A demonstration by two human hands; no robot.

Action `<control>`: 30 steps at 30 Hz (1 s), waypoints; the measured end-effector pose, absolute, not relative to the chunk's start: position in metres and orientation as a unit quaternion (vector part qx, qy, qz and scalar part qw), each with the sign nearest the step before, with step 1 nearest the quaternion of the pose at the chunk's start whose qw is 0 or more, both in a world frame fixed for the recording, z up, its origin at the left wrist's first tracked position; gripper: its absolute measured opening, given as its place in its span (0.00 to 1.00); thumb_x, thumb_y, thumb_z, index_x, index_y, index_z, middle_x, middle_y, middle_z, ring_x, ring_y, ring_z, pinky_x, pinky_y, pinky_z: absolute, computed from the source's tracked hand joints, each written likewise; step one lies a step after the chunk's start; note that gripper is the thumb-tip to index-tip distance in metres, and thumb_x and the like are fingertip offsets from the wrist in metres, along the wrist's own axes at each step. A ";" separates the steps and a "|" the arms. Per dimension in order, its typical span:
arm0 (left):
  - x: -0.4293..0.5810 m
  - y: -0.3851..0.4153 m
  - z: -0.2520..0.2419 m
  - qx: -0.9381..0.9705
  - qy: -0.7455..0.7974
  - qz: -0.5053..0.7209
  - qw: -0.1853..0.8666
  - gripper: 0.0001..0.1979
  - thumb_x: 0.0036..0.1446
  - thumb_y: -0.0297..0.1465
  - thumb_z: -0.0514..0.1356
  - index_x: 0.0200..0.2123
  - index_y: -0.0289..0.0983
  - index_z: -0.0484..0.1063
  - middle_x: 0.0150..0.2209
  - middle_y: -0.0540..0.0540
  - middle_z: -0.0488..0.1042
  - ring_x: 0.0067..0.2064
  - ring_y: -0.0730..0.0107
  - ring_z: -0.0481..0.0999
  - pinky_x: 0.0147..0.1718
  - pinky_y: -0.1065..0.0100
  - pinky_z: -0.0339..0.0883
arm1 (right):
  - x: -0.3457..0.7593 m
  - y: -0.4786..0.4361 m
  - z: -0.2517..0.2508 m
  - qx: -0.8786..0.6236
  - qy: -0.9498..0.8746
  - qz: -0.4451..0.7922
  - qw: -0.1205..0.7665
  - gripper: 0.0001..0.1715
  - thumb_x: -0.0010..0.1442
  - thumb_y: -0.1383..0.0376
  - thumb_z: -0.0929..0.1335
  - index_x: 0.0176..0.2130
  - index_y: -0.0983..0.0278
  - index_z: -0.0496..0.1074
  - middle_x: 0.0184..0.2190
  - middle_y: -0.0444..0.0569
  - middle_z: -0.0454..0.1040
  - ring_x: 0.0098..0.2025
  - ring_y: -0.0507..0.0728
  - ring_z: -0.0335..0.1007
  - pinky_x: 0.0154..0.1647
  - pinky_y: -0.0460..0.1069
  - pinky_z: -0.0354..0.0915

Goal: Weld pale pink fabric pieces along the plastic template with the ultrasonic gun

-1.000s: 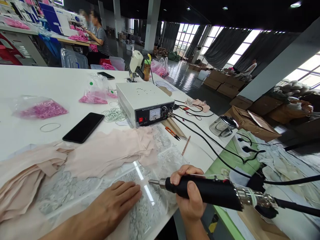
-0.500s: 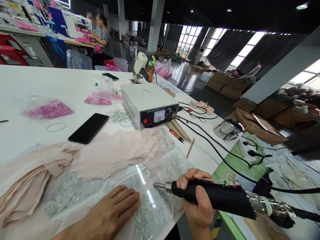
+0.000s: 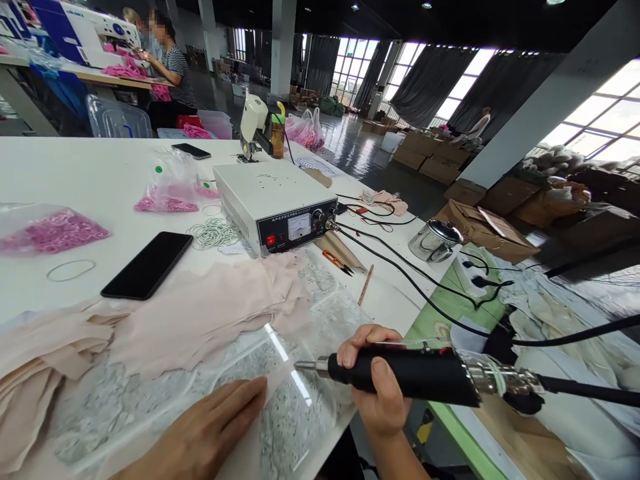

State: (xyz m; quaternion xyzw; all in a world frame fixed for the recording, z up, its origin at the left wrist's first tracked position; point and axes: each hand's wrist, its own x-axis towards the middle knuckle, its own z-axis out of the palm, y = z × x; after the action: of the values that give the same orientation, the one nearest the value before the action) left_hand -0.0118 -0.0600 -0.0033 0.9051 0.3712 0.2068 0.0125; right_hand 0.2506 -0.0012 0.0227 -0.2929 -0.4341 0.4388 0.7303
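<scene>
My right hand (image 3: 376, 390) is wrapped round a black hand-held welding tool (image 3: 407, 375) with a metal tip pointing left and a cable running off to the right. My left hand (image 3: 213, 430) lies flat, fingers together and stretched out, on a clear glass plate (image 3: 280, 373) over grey speckled material. The tool's tip hovers just right of my left fingertips, above the plate. Pale pink fabric pieces (image 3: 200, 310) are heaped just behind the plate and to the left.
A white control box (image 3: 273, 203) with a dial stands mid-table, black cables running from it. A black phone (image 3: 147, 265), bags of pink rings (image 3: 50, 230), white rings (image 3: 215, 233), orange snips (image 3: 336, 261) and a metal pot (image 3: 435, 240) lie around. A person sits at a far sewing table (image 3: 173, 63).
The view has swung a little to the right, so everything shifted left in the picture. Both hands keep their places; the tool's tip stays near my left fingertips.
</scene>
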 end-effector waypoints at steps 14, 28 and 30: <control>-0.008 -0.048 0.009 0.936 0.297 0.183 0.030 0.31 0.66 0.18 0.52 0.70 0.44 0.63 0.60 0.48 0.77 0.60 0.62 0.76 0.63 0.65 0.67 | 0.250 0.000 0.023 -0.293 -0.440 0.436 0.728 0.09 0.64 0.56 0.70 0.40 0.58 0.71 0.34 0.42 0.68 0.24 0.50 0.69 0.27 0.51 0.71; -0.012 -0.048 0.009 0.951 0.269 0.142 -0.051 0.33 0.60 0.15 0.51 0.67 0.35 0.65 0.66 0.45 0.70 0.66 0.63 0.70 0.64 0.66 0.64 | 0.250 0.000 0.024 -0.274 -0.432 0.449 0.732 0.09 0.63 0.56 0.71 0.40 0.58 0.73 0.33 0.42 0.70 0.24 0.50 0.70 0.27 0.49 0.70; -0.011 -0.045 0.011 0.955 0.261 0.126 -0.056 0.32 0.60 0.15 0.51 0.67 0.35 0.66 0.67 0.45 0.69 0.68 0.63 0.68 0.64 0.65 0.65 | 0.250 0.000 0.024 -0.275 -0.430 0.447 0.734 0.09 0.63 0.56 0.72 0.40 0.58 0.73 0.33 0.42 0.70 0.24 0.50 0.70 0.27 0.49 0.70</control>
State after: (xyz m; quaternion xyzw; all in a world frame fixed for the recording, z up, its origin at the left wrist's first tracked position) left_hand -0.0114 -0.0451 0.0106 0.9553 0.2613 0.1264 -0.0560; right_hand 0.2496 0.0004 0.0240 -0.2746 -0.4303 0.4473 0.7344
